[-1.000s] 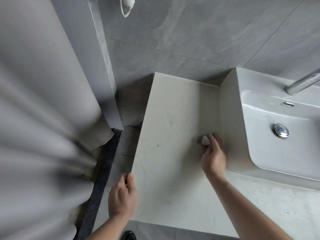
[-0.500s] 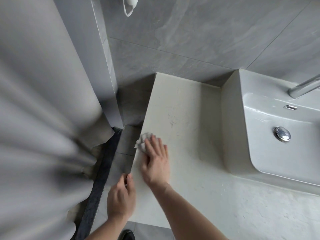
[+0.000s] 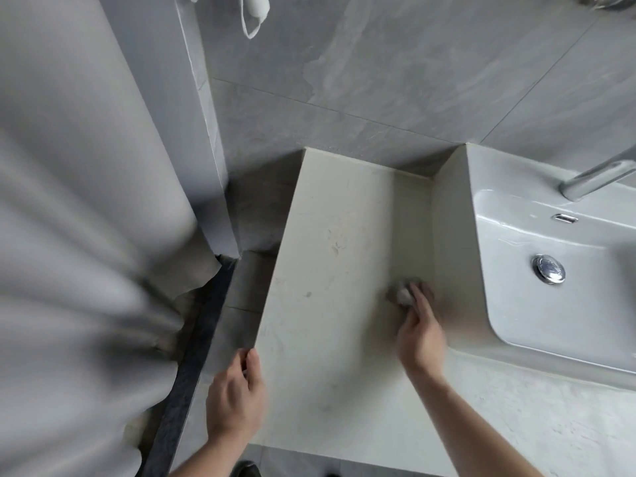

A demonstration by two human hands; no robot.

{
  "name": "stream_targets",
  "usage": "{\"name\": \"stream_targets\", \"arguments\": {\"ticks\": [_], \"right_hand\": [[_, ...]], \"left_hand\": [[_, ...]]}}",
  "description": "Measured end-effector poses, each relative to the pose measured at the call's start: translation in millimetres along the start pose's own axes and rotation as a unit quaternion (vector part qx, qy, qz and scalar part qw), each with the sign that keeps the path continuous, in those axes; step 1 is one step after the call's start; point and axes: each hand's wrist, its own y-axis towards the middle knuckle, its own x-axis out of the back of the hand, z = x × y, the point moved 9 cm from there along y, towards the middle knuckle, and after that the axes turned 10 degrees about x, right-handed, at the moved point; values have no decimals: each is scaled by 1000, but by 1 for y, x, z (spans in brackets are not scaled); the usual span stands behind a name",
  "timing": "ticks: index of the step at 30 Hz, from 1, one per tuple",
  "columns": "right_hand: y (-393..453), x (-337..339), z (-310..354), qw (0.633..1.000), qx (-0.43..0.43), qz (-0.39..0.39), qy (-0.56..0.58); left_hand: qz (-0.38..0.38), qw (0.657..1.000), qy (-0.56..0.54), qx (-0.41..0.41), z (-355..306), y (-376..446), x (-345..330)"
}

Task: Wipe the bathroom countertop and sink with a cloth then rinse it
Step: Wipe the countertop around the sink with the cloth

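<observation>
The pale stone countertop (image 3: 330, 256) runs from the wall toward me, with faint marks on it. My right hand (image 3: 420, 332) presses a small crumpled grey cloth (image 3: 402, 293) flat on the countertop, right beside the left outer wall of the white sink (image 3: 516, 304). My left hand (image 3: 235, 397) rests with curled fingers on the countertop's front left corner edge. A chrome drain plug (image 3: 549, 269) sits in the basin, and a chrome faucet (image 3: 599, 179) reaches in from the right.
A grey shower curtain (image 3: 79, 235) fills the left side, above a dark floor sill (image 3: 196, 346). Grey wall tiles (image 3: 395, 80) stand behind the counter. A white loop (image 3: 253, 15) hangs from the top of the wall.
My right hand has swept the cloth from the countertop's left edge back right to the sink's side. The left hand has stayed on the corner.
</observation>
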Motion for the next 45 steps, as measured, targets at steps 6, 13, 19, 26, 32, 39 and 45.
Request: {"name": "stream_targets", "arguments": {"ticks": [6,13,19,26,32,39,45], "right_hand": [[-51,-17,9,988,13,62,-139],[-114,-88,123,950,210,230,-28],[-113,-109,155,902,295,304,80],[2,-48,50,979,113,121,121],[62,-31,-4,998,-6,70,-7],[46,-93,75,983,95,151,-35],[3,-142,159,923,246,293,38]], "left_hand": [[-5,1000,17,0,0,1,0],[-11,1000,19,-6,-3,0,3],[-19,1000,23,5,-5,-1,5],[-23,998,50,34,-2,-1,2],[-32,997,61,47,0,0,0],[-39,997,62,13,-7,-3,6],[11,995,92,44,-7,-2,2]]}}
